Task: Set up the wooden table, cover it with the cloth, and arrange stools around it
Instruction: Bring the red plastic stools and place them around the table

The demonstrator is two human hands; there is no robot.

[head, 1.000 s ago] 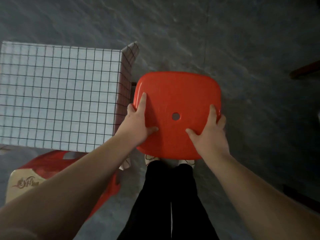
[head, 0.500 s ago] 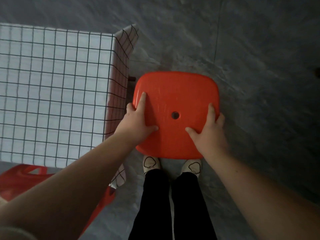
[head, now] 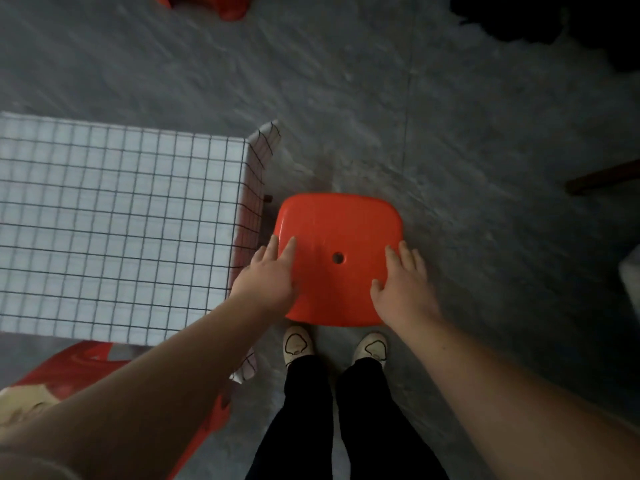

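Observation:
An orange-red plastic stool with a small hole in its seat stands on the grey floor, just right of the table's right side. The table is covered by a white cloth with a black grid, whose corners hang down. My left hand lies flat over the seat's left edge with fingers spread. My right hand is flat at the seat's right edge, fingers apart. Neither hand is curled around the seat. My feet stand right behind the stool.
A second red stool with a cream label sits at the table's near side, partly under my left arm. Part of a third red stool shows at the top edge. A dark wooden piece and a white object are at the right.
Both hands have gone from gripping the seat's sides with thumbs on top to lying flat and spread. The view has pulled back, showing more floor and a far stool.

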